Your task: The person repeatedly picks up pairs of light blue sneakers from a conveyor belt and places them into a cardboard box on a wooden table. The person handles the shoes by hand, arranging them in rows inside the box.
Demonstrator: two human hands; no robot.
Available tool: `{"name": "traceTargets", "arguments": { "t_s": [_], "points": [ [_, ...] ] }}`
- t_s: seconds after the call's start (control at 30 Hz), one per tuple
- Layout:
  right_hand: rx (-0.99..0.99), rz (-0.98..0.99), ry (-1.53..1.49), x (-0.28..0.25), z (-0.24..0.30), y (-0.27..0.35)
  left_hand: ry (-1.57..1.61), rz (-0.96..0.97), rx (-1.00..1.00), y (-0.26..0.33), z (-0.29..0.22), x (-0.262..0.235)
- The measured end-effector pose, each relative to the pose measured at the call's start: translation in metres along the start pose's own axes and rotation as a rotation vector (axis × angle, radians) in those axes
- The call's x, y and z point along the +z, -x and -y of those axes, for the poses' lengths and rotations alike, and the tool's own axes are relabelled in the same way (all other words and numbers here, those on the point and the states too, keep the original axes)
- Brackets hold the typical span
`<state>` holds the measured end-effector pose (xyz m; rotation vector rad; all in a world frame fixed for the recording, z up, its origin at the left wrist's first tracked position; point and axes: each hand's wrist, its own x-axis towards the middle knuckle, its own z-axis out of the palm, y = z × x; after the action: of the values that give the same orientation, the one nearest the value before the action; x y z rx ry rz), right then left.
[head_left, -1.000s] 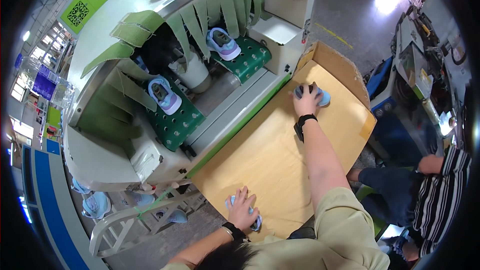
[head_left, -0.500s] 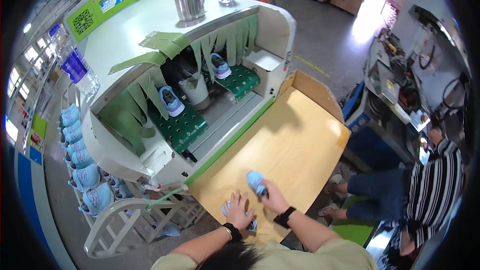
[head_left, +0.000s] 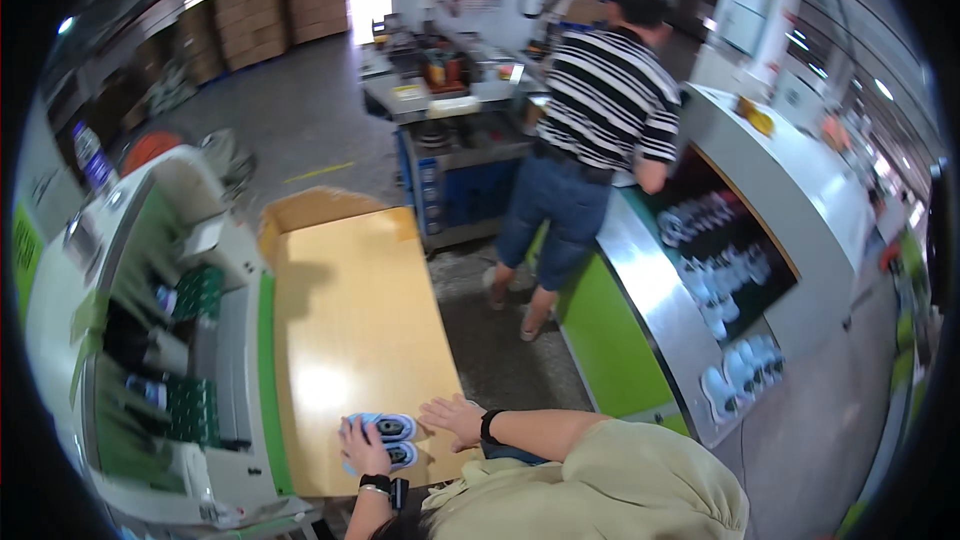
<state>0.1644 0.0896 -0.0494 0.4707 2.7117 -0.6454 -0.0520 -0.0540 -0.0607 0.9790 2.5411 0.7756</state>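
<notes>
Light-blue shoe pair (head_left: 400,429) sat side by side on the near end of the wood-toned table (head_left: 350,310); clock hours below run from there. Toes faced 9, heels 3, dark openings up. Left hand (head_left: 366,450) lay over the toe ends, fingers spread across the uppers. Couldn't tell if it gripped or only rested. Right hand (head_left: 455,422) was just off the heels at 3, palm down by the table's edge, fingers wide and aimed back at the shoes. Heel contact: couldn't tell. Black bands on both wrists.

Cardboard edging (head_left: 330,205) stood along the table's far end, 12 o'clock. White machine (head_left: 55,360) at 10, green-edged side right against the table. Two green perforated belts (head_left: 193,410) stuck out of it, a shoe (head_left: 150,392) showing on each, partly hidden at the machine opening. Bottle (head_left: 92,155) with purple label at 10:30, tilted in view.

Co-worker (head_left: 610,90), striped top, blue shorts, stood at 1, back to camera, well apart from the table. Metal-topped unit (head_left: 650,310) with green side panels at 2. Pale shoes (head_left: 740,375) were lined up at its near end, about 3, more inside the dark opening behind them. Carton stacks (head_left: 250,15) in the background, between 11 and 12.
</notes>
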Motion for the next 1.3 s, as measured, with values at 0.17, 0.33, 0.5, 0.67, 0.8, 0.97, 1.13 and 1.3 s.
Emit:
{"name": "traceTargets", "arguments": {
  "t_s": [0.17,0.33,0.5,0.67,0.8,0.97,1.13,1.3],
  "points": [
    [0.085,0.062,-0.018,0.016,0.002,0.009,-0.013,-0.007,0.052,0.0,0.002,0.002],
    [0.083,0.106,-0.048,0.021,0.004,-0.002,-0.041,-0.03,0.082,-0.002,0.003,0.002],
    [0.102,0.128,-0.018,0.024,0.003,-0.006,-0.052,-0.022,0.059,-0.001,0.001,0.0],
    [0.115,0.135,-0.026,0.027,0.001,-0.008,-0.069,-0.027,0.068,-0.002,0.004,0.003],
    [0.123,0.143,-0.028,0.028,0.002,-0.008,-0.044,-0.042,0.084,-0.002,0.006,0.005],
    [0.118,0.137,-0.031,0.028,0.003,-0.009,-0.051,-0.05,0.083,-0.002,0.008,0.005],
    [0.115,0.141,-0.02,0.031,0.002,-0.011,-0.068,-0.051,0.069,-0.003,0.004,0.004],
    [0.122,0.144,-0.011,0.035,-0.002,-0.015,-0.068,-0.047,0.078,-0.004,0.004,0.006]
  ]
}}
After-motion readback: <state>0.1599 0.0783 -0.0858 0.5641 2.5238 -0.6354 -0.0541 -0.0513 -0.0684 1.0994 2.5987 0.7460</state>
